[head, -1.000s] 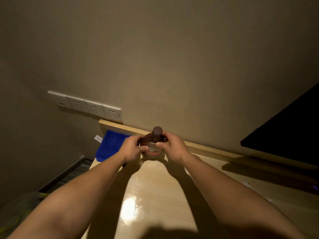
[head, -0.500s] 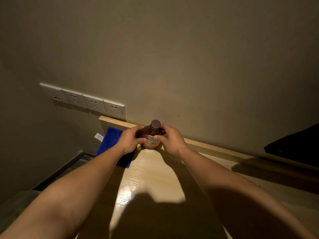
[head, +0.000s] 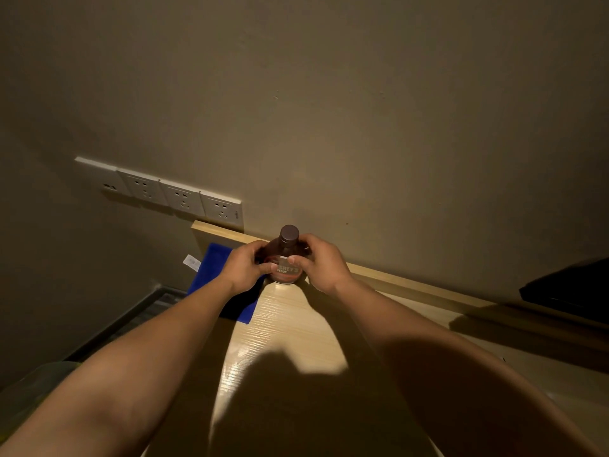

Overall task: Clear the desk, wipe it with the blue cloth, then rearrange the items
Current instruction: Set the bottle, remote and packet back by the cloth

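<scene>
Brown syrup bottle (head: 286, 258), dark round cap, pale label: upright on the table (head: 290, 328) at its back edge. Blue cloth (head: 216, 268): spread flat on the table's far-left corner, just left of the bottle, white tag showing.

2 hands: the left hand (head: 245, 266) and right hand (head: 321, 266), with 1 brown syrup bottle (head: 285, 258) between them. 1 blue cloth (head: 220, 278) lies under the left wrist. 4 wall sockets (head: 179, 196) sit above the left hand.
</scene>
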Demonstrator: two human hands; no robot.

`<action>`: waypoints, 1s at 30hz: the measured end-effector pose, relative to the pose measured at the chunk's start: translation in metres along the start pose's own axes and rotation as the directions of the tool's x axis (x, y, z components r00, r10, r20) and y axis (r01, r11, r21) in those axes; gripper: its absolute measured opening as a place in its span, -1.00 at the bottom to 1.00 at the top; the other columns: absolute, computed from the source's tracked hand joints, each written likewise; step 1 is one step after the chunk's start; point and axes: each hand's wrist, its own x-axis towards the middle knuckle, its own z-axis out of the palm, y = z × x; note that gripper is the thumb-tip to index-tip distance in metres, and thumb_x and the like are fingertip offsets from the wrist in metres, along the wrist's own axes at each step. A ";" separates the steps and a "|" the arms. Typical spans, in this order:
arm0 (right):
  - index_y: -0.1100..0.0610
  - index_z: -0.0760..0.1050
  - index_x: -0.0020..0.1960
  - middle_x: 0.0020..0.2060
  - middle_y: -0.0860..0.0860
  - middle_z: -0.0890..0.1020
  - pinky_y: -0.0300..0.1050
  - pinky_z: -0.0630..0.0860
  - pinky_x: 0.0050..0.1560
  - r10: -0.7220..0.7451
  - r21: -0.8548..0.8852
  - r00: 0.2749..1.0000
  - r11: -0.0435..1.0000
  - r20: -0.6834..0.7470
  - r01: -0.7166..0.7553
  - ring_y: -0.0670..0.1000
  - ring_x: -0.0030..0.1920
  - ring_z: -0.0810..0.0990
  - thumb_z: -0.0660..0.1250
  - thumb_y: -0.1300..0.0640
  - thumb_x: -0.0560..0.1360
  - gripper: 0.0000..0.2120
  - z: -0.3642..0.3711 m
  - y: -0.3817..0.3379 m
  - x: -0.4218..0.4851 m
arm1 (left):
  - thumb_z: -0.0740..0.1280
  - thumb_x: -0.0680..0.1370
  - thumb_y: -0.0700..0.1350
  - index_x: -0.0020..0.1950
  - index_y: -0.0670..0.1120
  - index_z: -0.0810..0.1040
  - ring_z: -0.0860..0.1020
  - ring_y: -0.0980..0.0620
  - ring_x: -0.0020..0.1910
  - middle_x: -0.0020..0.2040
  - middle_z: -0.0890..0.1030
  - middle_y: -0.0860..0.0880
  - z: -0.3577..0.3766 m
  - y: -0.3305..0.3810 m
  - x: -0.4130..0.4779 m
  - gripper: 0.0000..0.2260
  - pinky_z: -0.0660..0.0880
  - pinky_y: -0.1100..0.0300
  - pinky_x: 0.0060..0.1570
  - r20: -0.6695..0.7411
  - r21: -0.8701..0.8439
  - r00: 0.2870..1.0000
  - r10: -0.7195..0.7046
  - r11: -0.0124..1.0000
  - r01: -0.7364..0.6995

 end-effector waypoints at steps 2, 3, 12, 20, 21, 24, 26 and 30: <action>0.07 0.48 0.40 0.24 0.03 0.64 0.07 0.55 0.27 -0.001 -0.006 1.000 1.000 -0.003 0.001 0.07 0.23 0.60 0.43 0.05 0.58 -0.59 0.000 0.001 0.000 | 0.51 0.57 -0.16 0.39 -0.03 0.56 0.61 0.01 0.27 0.21 0.68 0.02 0.000 0.001 0.000 -0.60 0.53 -0.07 0.38 0.002 0.004 1.000 -0.007 1.000 0.007; 0.07 0.47 0.41 0.24 0.03 0.64 0.06 0.55 0.27 0.002 -0.009 1.000 1.000 -0.002 -0.002 0.08 0.24 0.60 0.43 0.04 0.59 -0.58 0.000 0.001 0.000 | 0.51 0.57 -0.16 0.40 -0.03 0.55 0.60 0.00 0.29 0.23 0.68 0.02 0.001 0.002 0.000 -0.59 0.52 -0.07 0.39 0.000 0.003 1.000 -0.011 1.000 0.011; 0.07 0.32 0.56 0.46 0.05 0.47 0.08 0.48 0.37 0.034 -0.060 0.999 0.998 0.002 -0.034 0.09 0.39 0.51 0.44 -0.02 0.57 -0.37 -0.006 0.014 -0.010 | 0.52 0.57 -0.16 0.60 -0.08 0.37 0.49 -0.09 0.47 0.45 0.57 -0.07 0.008 -0.005 -0.017 -0.37 0.42 -0.14 0.50 -0.117 -0.038 0.985 -0.125 0.992 0.121; 0.05 0.35 0.53 0.43 0.02 0.50 0.04 0.51 0.32 0.106 -0.029 0.994 0.994 -0.031 -0.107 0.06 0.32 0.55 0.42 -0.09 0.57 -0.40 -0.033 0.080 -0.070 | 0.48 0.60 -0.04 0.60 -0.12 0.33 0.48 -0.14 0.45 0.48 0.49 -0.13 0.071 0.002 -0.092 -0.38 0.48 -0.08 0.36 -0.375 0.002 0.913 -0.163 0.984 0.177; 0.06 0.35 0.53 0.44 0.02 0.49 0.02 0.51 0.31 0.118 -0.011 0.993 0.993 -0.027 -0.118 0.05 0.31 0.57 0.42 -0.08 0.57 -0.40 -0.038 0.090 -0.080 | 0.48 0.61 -0.04 0.60 -0.13 0.34 0.48 -0.13 0.45 0.49 0.49 -0.13 0.084 0.005 -0.102 -0.39 0.48 -0.06 0.34 -0.362 -0.007 0.918 -0.164 0.985 0.173; 0.06 0.36 0.52 0.44 0.01 0.48 -0.01 0.53 0.28 0.151 -0.002 0.988 0.988 -0.037 -0.152 0.02 0.30 0.57 0.42 -0.09 0.58 -0.42 -0.055 0.126 -0.113 | 0.46 0.62 -0.02 0.61 -0.14 0.34 0.48 -0.09 0.47 0.53 0.46 -0.11 0.128 0.018 -0.126 -0.39 0.46 0.00 0.35 -0.295 0.004 0.943 -0.155 0.987 0.163; 0.05 0.38 0.50 0.42 0.00 0.49 -0.02 0.54 0.25 0.177 -0.003 0.983 0.984 -0.047 -0.178 0.03 0.30 0.57 0.42 -0.08 0.58 -0.45 -0.068 0.152 -0.138 | 0.46 0.61 0.02 0.61 -0.13 0.34 0.48 -0.08 0.47 0.53 0.47 -0.10 0.161 0.027 -0.141 -0.38 0.46 0.00 0.37 -0.244 0.028 0.960 -0.141 0.988 0.152; 0.06 0.40 0.48 0.39 0.01 0.50 -0.02 0.55 0.21 0.233 -0.006 0.970 0.972 -0.067 -0.234 0.04 0.31 0.55 0.41 -0.06 0.59 -0.48 -0.102 0.208 -0.194 | 0.47 0.59 0.06 0.58 -0.13 0.37 0.50 -0.08 0.46 0.51 0.49 -0.11 0.234 0.058 -0.164 -0.37 0.48 -0.02 0.38 -0.147 0.067 0.982 -0.121 0.989 0.132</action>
